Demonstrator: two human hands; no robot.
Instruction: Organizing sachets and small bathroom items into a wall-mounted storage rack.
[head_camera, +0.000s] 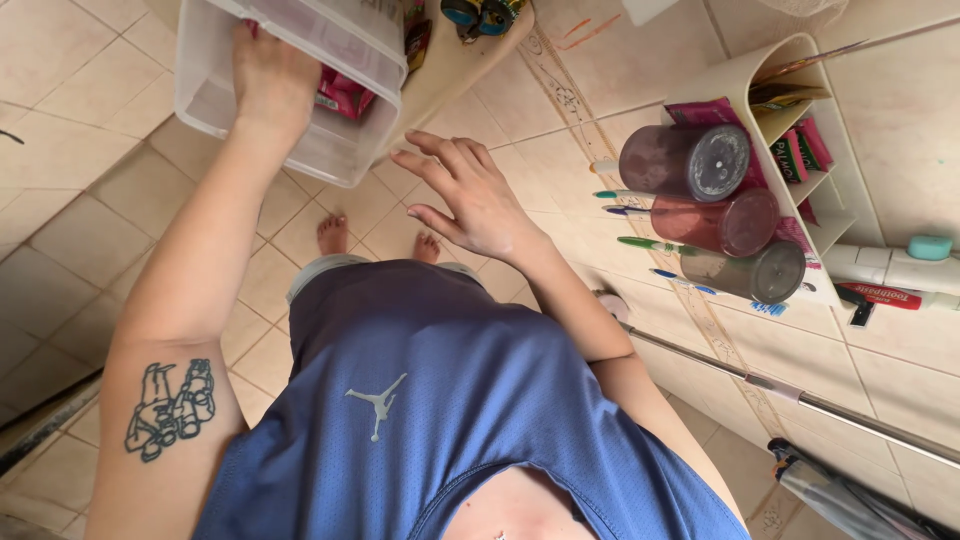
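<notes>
The left hand (272, 75) grips the near wall of a clear plastic bin (300, 85), fingers curled over its rim and reaching inside, so the hand is closed around the plastic. The bin sits tilted at the top of the view, one edge resting against a pale shelf (455, 60), and inside it lie pink packets (342, 92) close beside the gripping fingers (what else it holds is hidden by the frosted wall). The right hand (470, 195) hovers just beside the bin's lower corner with fingers spread wide and loose, holding nothing and touching nothing. On the tiled wall to the right, a cream wall organiser (800, 110) carries three tinted cups (715, 215) stacked one under another, each with a toothbrush (640, 243) handle poking out toward the left; its side compartments hold small pink and red sachets (800, 148). Beside the organiser lies a toothpaste tube (890, 295), and a metal rail (800, 400) runs diagonally below.
</notes>
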